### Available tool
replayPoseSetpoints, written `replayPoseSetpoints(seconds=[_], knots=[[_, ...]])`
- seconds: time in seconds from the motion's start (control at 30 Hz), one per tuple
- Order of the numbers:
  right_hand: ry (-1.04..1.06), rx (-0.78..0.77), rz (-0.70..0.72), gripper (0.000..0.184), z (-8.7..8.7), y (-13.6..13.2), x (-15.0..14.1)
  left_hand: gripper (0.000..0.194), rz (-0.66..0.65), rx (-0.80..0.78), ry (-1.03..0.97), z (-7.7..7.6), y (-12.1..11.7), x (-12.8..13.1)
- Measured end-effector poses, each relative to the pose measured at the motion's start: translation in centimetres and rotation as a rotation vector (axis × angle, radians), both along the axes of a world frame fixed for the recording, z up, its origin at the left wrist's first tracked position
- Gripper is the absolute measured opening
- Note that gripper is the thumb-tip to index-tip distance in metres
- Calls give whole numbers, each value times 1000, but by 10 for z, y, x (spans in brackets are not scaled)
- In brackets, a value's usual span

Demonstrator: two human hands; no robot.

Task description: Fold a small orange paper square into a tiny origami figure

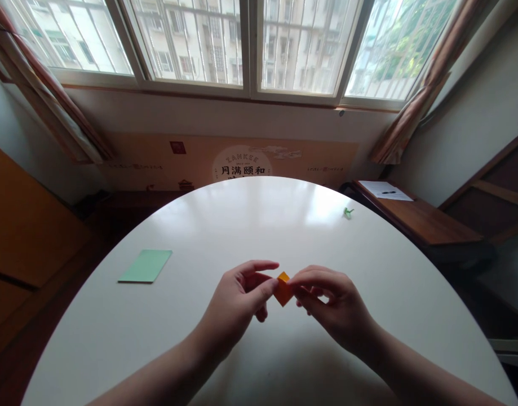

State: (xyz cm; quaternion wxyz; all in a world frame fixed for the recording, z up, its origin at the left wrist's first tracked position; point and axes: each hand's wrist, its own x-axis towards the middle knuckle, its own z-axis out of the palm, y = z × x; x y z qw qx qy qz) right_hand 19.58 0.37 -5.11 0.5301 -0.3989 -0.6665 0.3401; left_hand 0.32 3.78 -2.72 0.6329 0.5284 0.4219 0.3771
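Between my two hands is a small piece of folded orange paper (283, 293), held above the table with one corner pointing down. My left hand (246, 290) pinches its left edge between thumb and fingers, the index finger stretched out above. From the other side, my right hand (326, 290) grips the paper's right edge with thumb and fingertips. Parts of the paper's sides are hidden behind the fingertips.
The round white table (259, 225) fills the lower view. Flat green paper (145, 266) lies at its left; a small green object (348, 213) lies near the far right edge. Beyond, a wooden side table (432, 220) holds white paper (385, 190) and a pen (389, 193).
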Motion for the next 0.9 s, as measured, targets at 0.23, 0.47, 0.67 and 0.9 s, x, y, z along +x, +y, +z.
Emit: replayPoseSetpoints(seconds=[0.23, 0.47, 0.67, 0.9], knots=[[1, 23, 47, 19, 2, -2, 0, 31, -71, -185, -52, 1, 3, 1], [-50, 45, -17, 26, 0, -2, -1, 44, -150, -209, 16, 2, 4, -2], [-17, -19, -103, 21, -3, -1, -2, 40, -186, -196, 63, 3, 4, -2], [-10, -12, -109, 20, -3, -1, -2, 31, -171, -179, 45, 5, 3, 0]])
